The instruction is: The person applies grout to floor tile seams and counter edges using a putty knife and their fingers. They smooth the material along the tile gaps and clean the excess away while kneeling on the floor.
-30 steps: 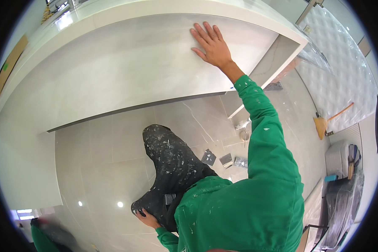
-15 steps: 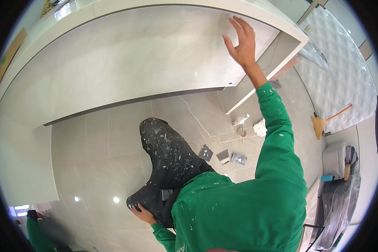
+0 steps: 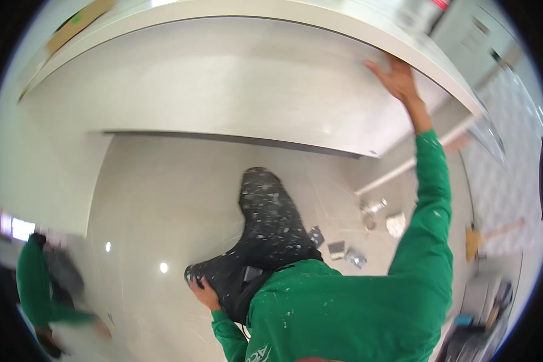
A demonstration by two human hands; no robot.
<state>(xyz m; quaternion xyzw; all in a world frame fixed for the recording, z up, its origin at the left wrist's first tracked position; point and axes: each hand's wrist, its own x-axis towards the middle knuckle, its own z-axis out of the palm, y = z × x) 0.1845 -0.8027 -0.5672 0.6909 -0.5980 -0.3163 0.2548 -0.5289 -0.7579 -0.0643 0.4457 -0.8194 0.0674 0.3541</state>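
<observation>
My right hand (image 3: 395,78) reaches up against the white panel (image 3: 211,78) of a counter, at the underside of the overhanging rim (image 3: 271,11). Its thumb is out; some fingertips look hidden at the edge, and motion blurs it. My left hand (image 3: 205,291) rests with fingers apart on my bent knee in paint-spattered black trousers (image 3: 265,217). Neither hand visibly holds anything.
Small dark squares (image 3: 336,250), a white bottle (image 3: 374,206) and a white rag (image 3: 396,224) lie on the tiled floor (image 3: 151,199). A broom (image 3: 472,241) and padded wrapped panel (image 3: 495,181) stand right. Another person in green (image 3: 33,283) is low at left.
My right hand left the panel face, then moved right to the rim's underside. The view has swung, so the counter appears tilted differently. My left hand stayed on my knee. The other person shows more.
</observation>
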